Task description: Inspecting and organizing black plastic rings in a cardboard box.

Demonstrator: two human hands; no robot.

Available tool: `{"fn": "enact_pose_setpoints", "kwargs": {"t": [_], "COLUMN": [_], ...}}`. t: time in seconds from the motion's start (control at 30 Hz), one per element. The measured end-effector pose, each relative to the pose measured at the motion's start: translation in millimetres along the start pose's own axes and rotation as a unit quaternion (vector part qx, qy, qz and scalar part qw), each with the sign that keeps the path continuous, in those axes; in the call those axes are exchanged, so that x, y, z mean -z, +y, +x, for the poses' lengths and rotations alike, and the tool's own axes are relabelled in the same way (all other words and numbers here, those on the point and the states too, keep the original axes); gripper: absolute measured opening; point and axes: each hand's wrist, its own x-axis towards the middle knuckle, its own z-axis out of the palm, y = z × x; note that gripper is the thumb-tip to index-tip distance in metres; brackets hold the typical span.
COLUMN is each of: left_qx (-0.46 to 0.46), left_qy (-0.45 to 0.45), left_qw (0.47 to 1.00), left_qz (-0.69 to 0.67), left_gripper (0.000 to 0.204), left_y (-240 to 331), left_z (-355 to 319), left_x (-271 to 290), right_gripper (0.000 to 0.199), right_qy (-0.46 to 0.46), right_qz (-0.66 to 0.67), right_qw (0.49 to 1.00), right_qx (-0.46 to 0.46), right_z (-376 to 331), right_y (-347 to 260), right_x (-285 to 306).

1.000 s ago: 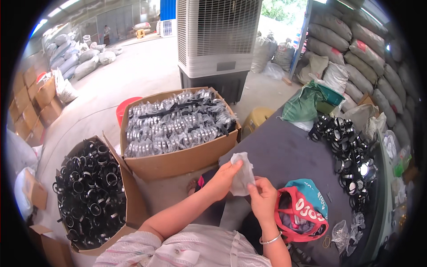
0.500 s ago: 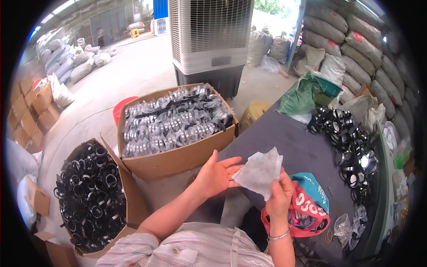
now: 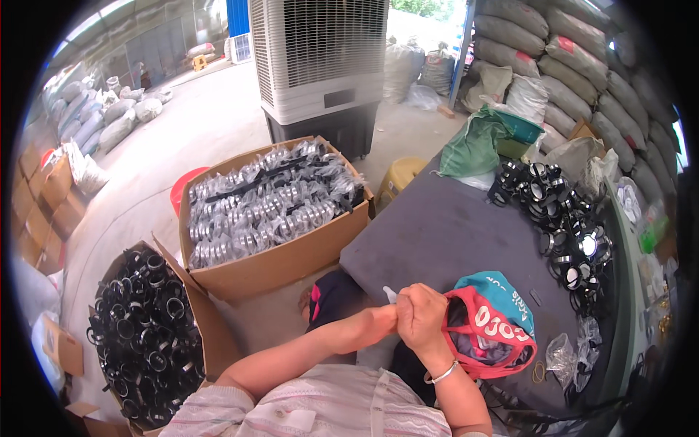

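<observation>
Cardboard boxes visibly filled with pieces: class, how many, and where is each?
2: a cardboard box of black rings at lower left, and another box of plastic-wrapped pieces in front of the air cooler. More may be hidden.

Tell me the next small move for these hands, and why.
Probably ease the right hand and left hand apart slightly: they press together, leaving only a small tip of the white piece visible, so the rest can't be checked.
</observation>
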Motion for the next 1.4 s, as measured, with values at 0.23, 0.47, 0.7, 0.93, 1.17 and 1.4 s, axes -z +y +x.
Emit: {"fn": "enact_pose_setpoints", "kwargs": {"t": [0.23, 0.47, 0.7, 0.93, 1.17, 1.4], "left_qx": [-0.025, -0.059, -0.069, -0.022, -0.153, -0.195], "left_qy": [-0.060, -0.051, -0.110, -0.156, -0.168, -0.178], "left_qw": [0.906, 0.570, 0.574, 0.662, 0.622, 0.688], "left_qz": [0.419, 0.818, 0.808, 0.733, 0.749, 0.676], "left_gripper": [0.091, 0.065, 0.038, 0.014, 0.012, 0.020], "left_y": [32, 51, 53, 37, 50, 65], "left_z": [-5, -17, -11, -10, -7, -4], "left_x": [-2, -3, -10, -13, -28, -31], "right_gripper": [0.032, 0.025, 0.017, 0.012, 0.028, 0.035], "right_qy": [0.084, 0.290, -0.090, -0.168, -0.119, 0.062], "right_qz": [0.230, 0.434, 0.137, 0.093, 0.346, 0.513], "right_qw": [0.905, 0.744, 0.986, 0.975, 0.870, 0.744], "right_qx": [-0.348, -0.417, 0.011, -0.112, -0.331, -0.423], "right_z": [-1, 1, -1, -24, -21, -11], "right_y": [-11, 16, -4, -13, -22, -14], "right_x": [-2, 8, 5, -3, -5, 13]}}
